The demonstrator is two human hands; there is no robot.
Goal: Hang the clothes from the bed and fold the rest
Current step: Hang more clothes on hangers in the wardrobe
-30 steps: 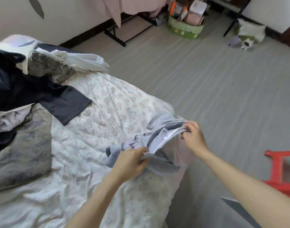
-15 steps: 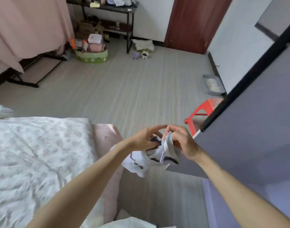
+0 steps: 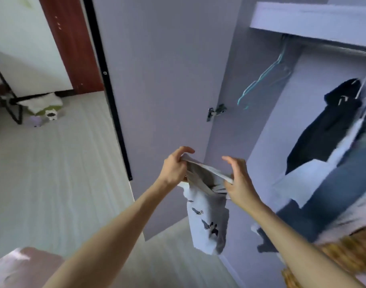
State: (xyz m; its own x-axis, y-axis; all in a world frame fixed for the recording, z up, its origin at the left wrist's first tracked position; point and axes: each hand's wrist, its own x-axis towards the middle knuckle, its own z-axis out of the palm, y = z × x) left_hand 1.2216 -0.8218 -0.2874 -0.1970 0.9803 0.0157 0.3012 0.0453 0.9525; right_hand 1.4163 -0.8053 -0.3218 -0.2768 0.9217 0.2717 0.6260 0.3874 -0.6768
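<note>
Before the open wardrobe — dark clothes hanging at its right, teal hangers on the rail — I hold the pale grey printed garment in mid-air, my left hand and right hand each gripping its top edge.

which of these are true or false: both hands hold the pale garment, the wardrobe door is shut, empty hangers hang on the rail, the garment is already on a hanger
1. Both hands hold the pale garment: true; the left hand and right hand grip its top edge.
2. The wardrobe door is shut: false; it stands open.
3. Empty hangers hang on the rail: true; teal ones, beside dark hung clothes.
4. The garment is already on a hanger: false; it hangs from the hands only.
</note>
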